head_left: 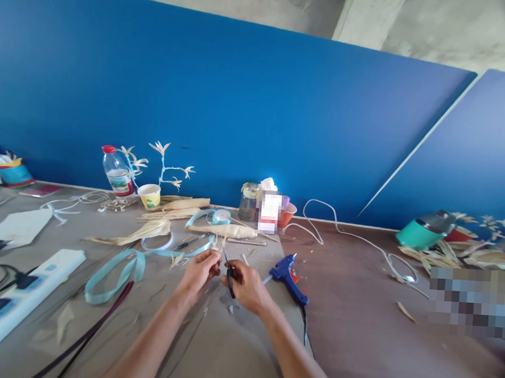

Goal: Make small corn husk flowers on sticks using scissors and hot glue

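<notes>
My right hand [243,284] is closed around a pair of scissors [230,279] with black handles, its blades pointing up and away toward my left hand. My left hand [203,269] pinches a small pale piece of dried husk [216,247] beside the blades; the fingers hide most of it. Just beyond both hands lie a long rolled dried corn husk [228,231] and a thin stick [247,242]. A blue hot glue gun [290,278] rests to the right of my right hand. Light blue ribbon [116,283] loops across the table on the left.
A white power strip [49,290] with plugged cables occupies the left. Along the blue partition [241,97] stand a water bottle [117,174], a yellow cup [149,196] by husk flowers [164,163], and a glass jar [248,203]. A teal container [425,231] lies at right, near a white cable [356,238].
</notes>
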Available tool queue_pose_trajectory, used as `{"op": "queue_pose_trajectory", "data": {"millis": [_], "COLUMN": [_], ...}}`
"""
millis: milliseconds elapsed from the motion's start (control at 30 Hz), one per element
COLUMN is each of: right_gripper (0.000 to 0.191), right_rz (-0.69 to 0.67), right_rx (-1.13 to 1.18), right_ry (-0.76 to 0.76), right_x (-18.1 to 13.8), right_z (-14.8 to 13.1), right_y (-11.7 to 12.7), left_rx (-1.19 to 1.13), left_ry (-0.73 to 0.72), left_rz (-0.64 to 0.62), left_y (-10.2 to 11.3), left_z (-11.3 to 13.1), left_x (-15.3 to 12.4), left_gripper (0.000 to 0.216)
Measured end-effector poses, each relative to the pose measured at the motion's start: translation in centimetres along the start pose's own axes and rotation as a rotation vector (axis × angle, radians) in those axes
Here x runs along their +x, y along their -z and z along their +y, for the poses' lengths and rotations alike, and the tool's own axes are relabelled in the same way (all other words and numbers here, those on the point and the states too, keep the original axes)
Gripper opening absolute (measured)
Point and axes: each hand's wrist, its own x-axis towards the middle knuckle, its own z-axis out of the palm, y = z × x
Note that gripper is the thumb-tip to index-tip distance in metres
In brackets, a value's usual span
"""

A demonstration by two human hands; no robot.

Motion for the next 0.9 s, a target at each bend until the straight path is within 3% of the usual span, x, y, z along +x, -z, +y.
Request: {"op": "queue_pose_trajectory", "data": {"millis": [367, 700, 900], "right_gripper": [0.028, 0.028, 0.028], "right_rz": [0.003, -0.001, 0.0], "right_rx": [0.044, 0.11, 0.113], "right_ry": [0.005, 0.003, 0.001], "right_x": [0.2, 0.4, 0.4], "right_z": [0.6, 0.7, 0.8], "right_y": [-0.1, -0.2, -0.2], "left_rx": [-0.007, 0.139, 0.091], "left_ry": [0.0, -0.123, -0.164], "left_rz": [0.028, 0.085, 0.129], "left_y": [0.0, 1.1, 1.4], "left_z": [0.3, 0.0, -0.2], "left_x": [0.0, 0.8, 1.1], "left_gripper": [0.024, 0.025, 0.026]}}
